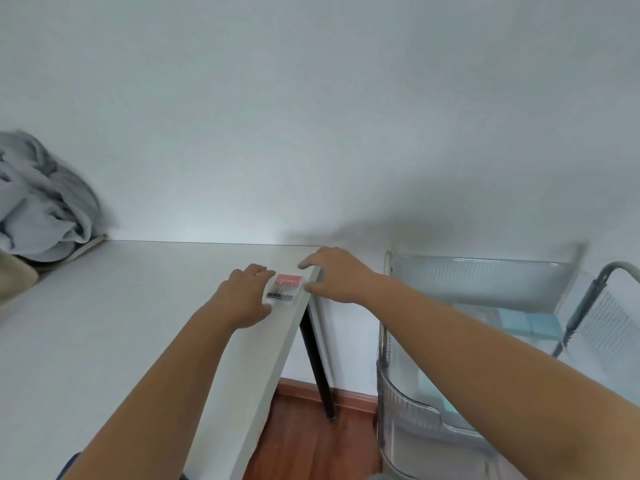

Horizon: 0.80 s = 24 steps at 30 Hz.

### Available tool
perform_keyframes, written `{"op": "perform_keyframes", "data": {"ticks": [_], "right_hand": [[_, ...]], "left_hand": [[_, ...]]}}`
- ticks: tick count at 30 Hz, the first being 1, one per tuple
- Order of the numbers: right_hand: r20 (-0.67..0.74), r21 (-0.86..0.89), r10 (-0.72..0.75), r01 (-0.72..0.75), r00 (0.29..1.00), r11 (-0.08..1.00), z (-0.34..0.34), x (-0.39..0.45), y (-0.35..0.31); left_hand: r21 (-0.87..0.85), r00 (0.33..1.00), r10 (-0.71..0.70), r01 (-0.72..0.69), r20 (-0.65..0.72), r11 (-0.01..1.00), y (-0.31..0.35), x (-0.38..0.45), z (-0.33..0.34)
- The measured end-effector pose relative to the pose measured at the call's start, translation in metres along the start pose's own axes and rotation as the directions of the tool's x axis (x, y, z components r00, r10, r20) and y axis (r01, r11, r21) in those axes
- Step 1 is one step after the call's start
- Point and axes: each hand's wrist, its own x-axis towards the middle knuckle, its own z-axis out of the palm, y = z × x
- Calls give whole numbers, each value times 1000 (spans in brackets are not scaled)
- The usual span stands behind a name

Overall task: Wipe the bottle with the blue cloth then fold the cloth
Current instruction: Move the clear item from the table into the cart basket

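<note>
**Both hands at a small box near the table's far right corner**

The left hand lies palm down on the white table, fingers loosely spread and uncurled, its fingertips touching or just beside the left edge of a small clear box. It grips nothing. The right hand reaches in from the right with its fingers spread and slightly arched, the thumb low by the table's right edge and the index finger stretched toward the far corner. It hovers at the box's right side, and whether it touches the box cannot be told; it is not closed around anything.

The box sits between the two hands, close to the table's right edge. It has a red upper part and a dark barcode-like strip on the near end. Its long axis runs roughly away from the person, tilted a little to the right, red end farther off.

No bottle can be made out. To the right of the table stands a translucent cart with a metal frame, and on its shelf lies a pale blue folded item, possibly the blue cloth, though blur leaves this uncertain. It lies flat, long axis roughly left to right.

A black table leg drops to a reddish wooden floor. At the far left, a heap of grey fabric rests against the white wall.
</note>
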Motion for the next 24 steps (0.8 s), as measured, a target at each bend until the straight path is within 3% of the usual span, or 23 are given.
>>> {"op": "perform_keyframes", "data": {"ticks": [6,8,10,15,19,24], "right_hand": [[103,-31,53,-50,993,998,12,6,-1],[163,-26,56,-52,985,998,43,41,-29],[170,-26,60,-56,984,998,49,41,-32],[99,69,88,-95,991,993,49,43,-23],[98,25,72,-75,993,997,43,36,-24],[15,-23,25,-25,1000,999,23,14,-23]], "left_hand": [[-160,999,38,-32,36,987,-3,9,5],[-247,995,12,13,100,969,-51,15,11],[-319,994,28,5,101,948,-58,18,15],[-371,997,41,-13,67,929,-57,27,8],[-376,996,15,18,86,927,-55,25,3],[-395,998,55,-59,-23,917,-37,13,-9]]}}
